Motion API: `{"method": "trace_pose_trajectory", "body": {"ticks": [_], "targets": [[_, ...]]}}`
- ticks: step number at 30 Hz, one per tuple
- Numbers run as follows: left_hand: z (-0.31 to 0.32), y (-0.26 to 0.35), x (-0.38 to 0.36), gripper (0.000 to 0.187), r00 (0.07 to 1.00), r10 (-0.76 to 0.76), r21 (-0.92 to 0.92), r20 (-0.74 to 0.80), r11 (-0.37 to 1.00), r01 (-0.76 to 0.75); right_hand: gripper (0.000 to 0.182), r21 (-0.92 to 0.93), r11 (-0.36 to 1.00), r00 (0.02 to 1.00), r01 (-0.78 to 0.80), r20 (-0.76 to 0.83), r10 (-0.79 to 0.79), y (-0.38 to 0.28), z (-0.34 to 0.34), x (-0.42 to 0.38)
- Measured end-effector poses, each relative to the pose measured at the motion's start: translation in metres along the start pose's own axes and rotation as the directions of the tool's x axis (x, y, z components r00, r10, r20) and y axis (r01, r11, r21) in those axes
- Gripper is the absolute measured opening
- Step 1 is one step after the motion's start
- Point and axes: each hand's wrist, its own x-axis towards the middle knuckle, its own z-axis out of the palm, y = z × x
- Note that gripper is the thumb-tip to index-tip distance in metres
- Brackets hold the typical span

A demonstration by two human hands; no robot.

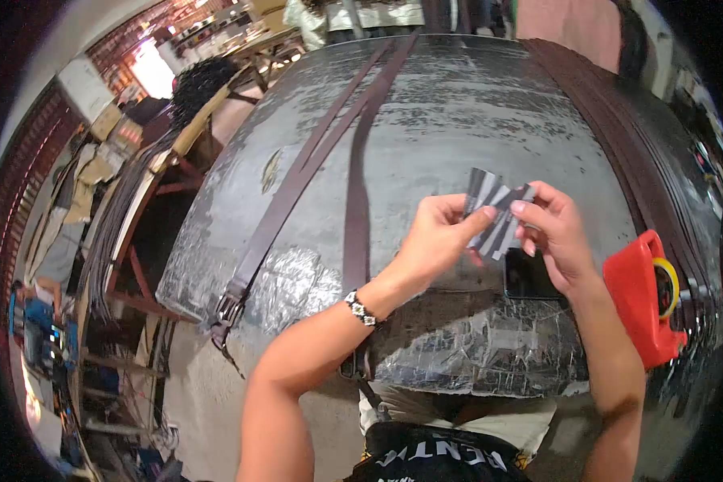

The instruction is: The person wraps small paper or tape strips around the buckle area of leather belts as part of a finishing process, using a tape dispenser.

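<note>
A fanned bunch of narrow grey-and-black label strips [480, 186] is held up over the worktable [450, 120]. My left hand [443, 233] is closed, its thumb pressed on the strips. From the other side, my right hand [556, 229] pinches the bunch's upper right edge between thumb and fingers. A dark smartphone [530, 275] lies on the table, partly behind my right hand. Left of my hands, a dark brown belt [287, 193] stretches across the table, its buckle [231, 304] at the near edge. Another brown belt [357, 209] runs beside it.
A red tape dispenser [631, 277] with a yellow-rimmed roll stands at the right. Beyond it lies a long stack of brown belts [618, 136]. More dark strips [124, 217] hang from a rack at the left. Another person [40, 313] is at the far left.
</note>
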Motion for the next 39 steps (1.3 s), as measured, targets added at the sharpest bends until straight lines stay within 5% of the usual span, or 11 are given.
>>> {"method": "trace_pose_trajectory", "body": {"ticks": [4, 11, 17, 29, 39], "targets": [[-0.003, 0.0, 0.0, 0.025, 0.998, 0.047, -0.014, 0.038, 0.999, -0.047, 0.013, -0.001, 1.0, 0.999, 0.014, -0.034, -0.014, -0.003, 0.003, -0.001], [-0.002, 0.002, 0.002, 0.027, 0.991, -0.015, 0.049, -0.13, 0.999, 0.021, 0.015, 0.009, 1.0, 0.998, 0.022, -0.054, -0.021, -0.002, -0.004, 0.001], [-0.002, 0.003, 0.001, 0.024, 0.997, -0.032, 0.036, -0.072, 0.999, 0.034, 0.013, 0.075, 0.996, 0.996, 0.058, 0.07, -0.063, 0.005, -0.008, 0.004], [-0.001, -0.001, 0.003, 0.022, 0.996, -0.043, 0.013, -0.072, 0.999, 0.044, 0.031, 0.037, 0.991, 0.988, 0.131, 0.076, -0.134, 0.003, -0.003, 0.002], [0.001, 0.004, 0.0, 0.025, 0.993, -0.11, 0.111, -0.036, 0.987, 0.113, 0.016, -0.026, 0.997, 0.99, 0.078, 0.118, -0.075, 0.012, -0.008, 0.005]]}}
